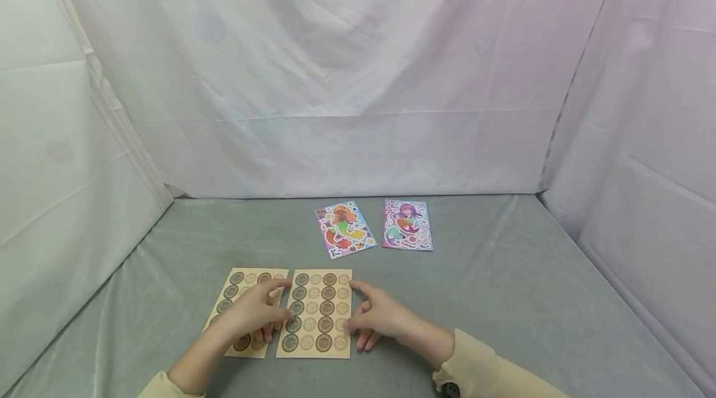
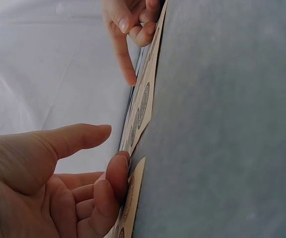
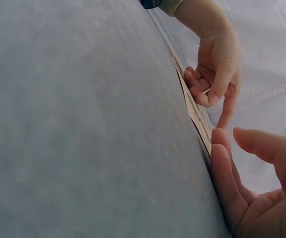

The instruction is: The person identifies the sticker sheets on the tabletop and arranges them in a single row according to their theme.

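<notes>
Step in hand, judged as squaring a sheet by its edges. Left to right:

Left label sheet (image 1: 243,285): flat on table (image 1: 503,298), partly under the left hand. Best left undisturbed; palm and sleeve should ride clear of it.

Left hand (image 1: 254,311): half spread, index and thumb extended toward the near edge of its neighbour, other fingers folded loosely; grips nothing. Whether the thumb presses: cannot tell.

Right label sheet (image 1: 315,314): flat, between the two hands, the piece being worked. Gap to the left sheet is narrow, slightly wider at the person's end. To do well: light, equal pressure from both sides, small nudges, sides brought parallel; pushing hard inward would likely bow thin paper.

Right hand (image 1: 386,316): half spread, index at the right edge near the far corner, thumb lower along the same edge, remaining fingers bent onto the table; nothing gripped. Two spaced contacts should resist rotation.

Counts, left to right:
- Label sheets: 2. Left one's labels partly hidden, no total. Right one: 4 columns x 5 rows = 20, alternating dark and pale columns.
- Mermaid sticker sheets: 2, beyond the labels; one turned askew (image 1: 345,229), one nearly straight (image 1: 408,224).
- Hands: 2.
</notes>
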Demonstrator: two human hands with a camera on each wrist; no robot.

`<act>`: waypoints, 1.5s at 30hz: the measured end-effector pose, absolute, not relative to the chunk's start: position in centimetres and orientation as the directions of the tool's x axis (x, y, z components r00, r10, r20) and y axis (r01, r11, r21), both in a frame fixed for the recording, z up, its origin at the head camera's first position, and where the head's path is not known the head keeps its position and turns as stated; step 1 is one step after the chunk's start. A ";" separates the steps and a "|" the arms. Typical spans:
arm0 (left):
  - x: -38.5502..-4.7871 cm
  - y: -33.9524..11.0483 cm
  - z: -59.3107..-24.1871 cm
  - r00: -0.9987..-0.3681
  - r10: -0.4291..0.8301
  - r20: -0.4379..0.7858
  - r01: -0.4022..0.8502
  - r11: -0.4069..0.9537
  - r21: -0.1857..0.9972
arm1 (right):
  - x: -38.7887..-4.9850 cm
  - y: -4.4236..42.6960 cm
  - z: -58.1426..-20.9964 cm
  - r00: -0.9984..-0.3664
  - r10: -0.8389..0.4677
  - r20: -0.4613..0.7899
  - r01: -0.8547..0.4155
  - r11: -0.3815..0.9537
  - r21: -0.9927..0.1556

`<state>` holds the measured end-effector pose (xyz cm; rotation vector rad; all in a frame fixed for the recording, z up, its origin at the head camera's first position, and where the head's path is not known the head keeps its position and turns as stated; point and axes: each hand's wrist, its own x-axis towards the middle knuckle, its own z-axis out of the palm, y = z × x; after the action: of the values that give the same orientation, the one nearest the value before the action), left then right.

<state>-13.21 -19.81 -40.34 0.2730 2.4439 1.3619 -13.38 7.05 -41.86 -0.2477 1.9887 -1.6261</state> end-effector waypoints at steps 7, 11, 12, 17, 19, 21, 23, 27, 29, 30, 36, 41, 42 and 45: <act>-13.2 -19.9 -40.2 -0.926 0.328 -0.190 0.004 0.509 0.860 | -13.3 7.2 -41.6 -0.831 -0.477 -0.288 0.181 0.259 -0.949; -13.2 -19.9 -40.0 -0.922 0.334 -0.197 -0.005 0.497 0.868 | -13.3 7.3 -41.5 -0.831 -0.479 -0.283 0.171 0.265 -0.949; -13.2 -19.9 -40.0 -0.921 0.335 -0.198 -0.007 0.495 0.869 | -13.3 7.3 -41.5 -0.831 -0.480 -0.282 0.168 0.266 -0.949; -13.2 -19.7 -39.7 -0.926 0.313 -0.210 -0.025 0.505 0.863 | -13.5 7.5 -41.6 -0.834 -0.484 -0.266 0.147 0.270 -0.952; -13.2 -19.7 -39.6 -0.932 0.298 -0.207 -0.026 0.515 0.857 | -13.6 7.5 -41.5 -0.837 -0.484 -0.256 0.136 0.269 -0.953; -13.2 -19.6 -39.5 -0.936 0.287 -0.203 -0.026 0.518 0.855 | -13.6 7.6 -41.4 -0.840 -0.483 -0.247 0.125 0.271 -0.955; -13.3 -19.5 -39.5 -0.940 0.279 -0.199 -0.028 0.516 0.856 | -13.6 7.6 -41.2 -0.845 -0.479 -0.238 0.112 0.276 -0.955; -13.5 -19.4 -39.4 -0.942 0.264 -0.205 -0.046 0.505 0.862 | -13.8 7.7 -40.9 -0.852 -0.476 -0.215 0.086 0.279 -0.957; -13.6 -19.4 -39.4 -0.943 0.259 -0.206 -0.051 0.501 0.864 | -13.9 7.7 -40.9 -0.855 -0.476 -0.206 0.077 0.277 -0.958; -13.6 -19.4 -39.3 -0.944 0.258 -0.205 -0.052 0.498 0.866 | -13.9 7.7 -40.8 -0.856 -0.476 -0.203 0.074 0.276 -0.958; -13.8 -19.3 -39.0 -0.947 0.272 -0.172 -0.027 0.465 0.885 | -14.2 7.8 -40.9 -0.861 -0.469 -0.197 0.070 0.275 -0.959; -14.1 -19.1 -38.9 -0.949 0.269 -0.163 -0.021 0.462 0.887 | -14.4 8.0 -40.8 -0.867 -0.464 -0.184 0.054 0.279 -0.959; -14.1 -19.1 -38.8 -0.951 0.266 -0.159 -0.020 0.461 0.887 | -14.4 8.0 -40.7 -0.868 -0.462 -0.181 0.051 0.280 -0.959; -14.2 -19.0 -38.7 -0.955 0.258 -0.147 -0.013 0.461 0.888 | -14.5 8.0 -40.5 -0.871 -0.459 -0.176 0.048 0.278 -0.959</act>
<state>-14.19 -18.98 -38.68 0.2106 2.4517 1.4930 -14.48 8.05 -40.52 -0.3694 2.1324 -1.6241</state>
